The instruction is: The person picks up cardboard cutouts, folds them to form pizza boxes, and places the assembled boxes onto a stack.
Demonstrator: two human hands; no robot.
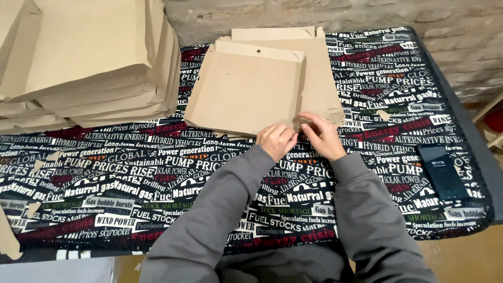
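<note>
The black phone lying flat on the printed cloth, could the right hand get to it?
Probably yes. The black phone lies in the open on the printed cloth, on the same side as the right hand, with nothing between them. That hand is pinching the near edge of the flat brown cardboard piece.

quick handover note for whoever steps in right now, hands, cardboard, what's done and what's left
Left hand: grip pinched on the near edge of the flat blank, by its corner.
Right hand: fingers on the same edge, working a small flap there.
Blank lies flat on the printed cloth, on top of more flat blanks.
Done: a stack of cardboard pieces sits at the far left.
Left: this blank is not yet folded; the ones beneath are untouched.
Phone lies at right; cardboard scraps are scattered on the cloth.
</note>
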